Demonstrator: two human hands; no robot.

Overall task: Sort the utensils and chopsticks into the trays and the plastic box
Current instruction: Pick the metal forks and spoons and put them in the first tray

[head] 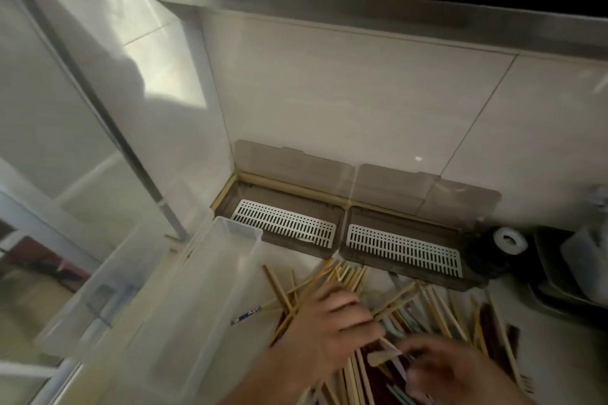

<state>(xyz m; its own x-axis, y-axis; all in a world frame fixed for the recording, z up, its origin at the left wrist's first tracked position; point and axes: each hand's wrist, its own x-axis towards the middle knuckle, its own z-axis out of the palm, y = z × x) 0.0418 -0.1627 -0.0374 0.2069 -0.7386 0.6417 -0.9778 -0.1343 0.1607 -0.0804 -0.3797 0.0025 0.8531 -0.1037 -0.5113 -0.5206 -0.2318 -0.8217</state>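
The left hand (332, 322) curls round pale wooden chopsticks (348, 273) whose long axes point toward the slotted-floor brown trays (335, 223) beyond; the clear plastic box (197, 306) lies left. The right hand's (450, 368) grip is too blurred to judge.

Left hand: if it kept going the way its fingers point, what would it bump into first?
Probably the right hand. The left hand points right across the chopstick pile, its fingertips nearly reaching the other hand, though blur hides the gap.

Right hand (454, 368) motion-blurred, grip unclear; chopstick pile (345, 299) partly hidden under hands, cut off at bottom edge.
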